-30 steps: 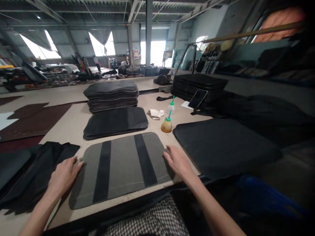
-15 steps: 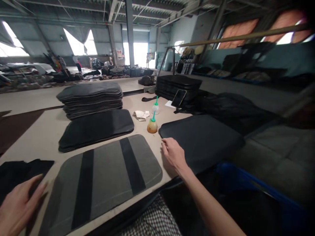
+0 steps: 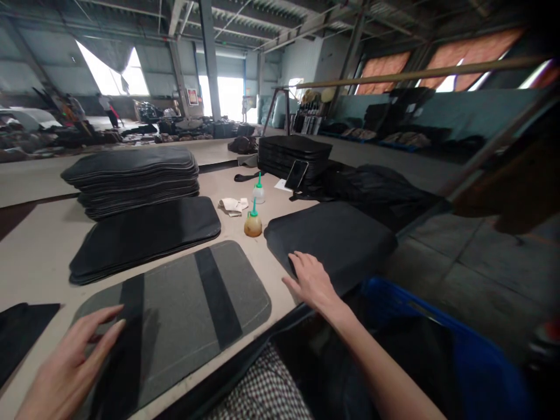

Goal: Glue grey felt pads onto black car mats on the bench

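Observation:
A grey panel with rounded corners (image 3: 175,318) lies flat on the table, crossed by two black strips. Over its left end is my left hand (image 3: 79,361), thumb and fingers apart, holding nothing. My right hand (image 3: 310,280) has its fingers spread at the front left edge of a black panel (image 3: 336,239); whether it touches the panel is unclear. Between the panels and further back stand a bottle of amber liquid with a green spout (image 3: 253,225) and a clear green-tipped bottle (image 3: 258,192).
Behind the grey panel are a low black stack (image 3: 149,233) and a taller stack (image 3: 135,175). A crumpled white cloth (image 3: 233,206), a phone (image 3: 296,175) and another black stack (image 3: 293,153) lie further back. A blue crate (image 3: 437,326) stands at the right.
My left hand has moved right, from beside the grey panel to over its left end. My right hand's fingers have spread over the black panel's edge. The view has turned right.

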Demonstrator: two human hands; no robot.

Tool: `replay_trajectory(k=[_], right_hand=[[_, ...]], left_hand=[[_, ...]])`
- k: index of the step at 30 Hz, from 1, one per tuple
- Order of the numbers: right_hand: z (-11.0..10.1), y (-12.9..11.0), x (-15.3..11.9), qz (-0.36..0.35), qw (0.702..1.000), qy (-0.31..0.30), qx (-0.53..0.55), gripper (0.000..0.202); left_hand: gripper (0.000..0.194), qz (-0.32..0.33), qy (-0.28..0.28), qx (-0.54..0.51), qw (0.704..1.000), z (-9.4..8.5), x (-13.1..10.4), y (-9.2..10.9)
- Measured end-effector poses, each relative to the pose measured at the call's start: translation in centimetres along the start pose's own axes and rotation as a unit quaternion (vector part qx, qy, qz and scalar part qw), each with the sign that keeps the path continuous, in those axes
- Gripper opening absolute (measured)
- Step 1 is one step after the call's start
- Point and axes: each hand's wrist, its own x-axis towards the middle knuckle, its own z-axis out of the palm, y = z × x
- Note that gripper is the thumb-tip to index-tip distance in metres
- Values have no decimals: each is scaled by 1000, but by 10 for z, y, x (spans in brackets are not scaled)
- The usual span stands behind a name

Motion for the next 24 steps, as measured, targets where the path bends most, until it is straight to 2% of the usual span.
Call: replay_trajectory(k=[4,6,9,14,19,24], right_hand=[[7,8,-15,-43,999,6,-11,58],[5,14,-20,-46,999,15,10,54],[-6,21,-24,0,994,17,110,35],[-23,31,-18,80,973,17,216,30],[-15,48,-5,128,929,3,346,21],[0,60,5,166,876,-8,454,33]], left_hand=[[51,39,-37,-64,997,9,-3,38],[49,53,-48,-74,995,11,-6,55],[46,66,-78,-93,990,15,-10,76],[37,116,-131,-144,974,30,-10,109],[34,142,-178,-175,958,45,-9,137],[32,133,-193,-188,954,51,-10,148]])
